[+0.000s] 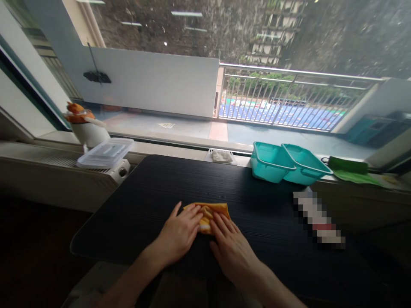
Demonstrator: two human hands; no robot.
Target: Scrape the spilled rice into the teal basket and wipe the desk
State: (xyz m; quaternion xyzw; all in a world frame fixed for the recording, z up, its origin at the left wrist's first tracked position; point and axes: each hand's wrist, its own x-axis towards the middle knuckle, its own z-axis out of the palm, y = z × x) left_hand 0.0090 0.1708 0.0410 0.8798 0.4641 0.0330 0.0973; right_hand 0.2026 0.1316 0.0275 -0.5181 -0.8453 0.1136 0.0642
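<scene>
A small yellow cloth [221, 208] lies crumpled and partly folded on the dark table [135, 214]. My left hand [180, 233] rests on the cloth's left side, fingers stretched out over it and the thumb apart. On the right side of the cloth lie the outstretched fingers of my right hand [233, 244], its thumb lower down near the tabletop. Neither hand visibly grips the fabric. Part of the cloth is hidden beneath the fingers.
Two teal plastic bins [271, 164] stand at the table's back right, near a green cloth [349, 167] on the sill. A blurred-out item [317, 218] lies at right. A clear lidded container [107, 153] and a white pot [88, 134] stand at back left by the window.
</scene>
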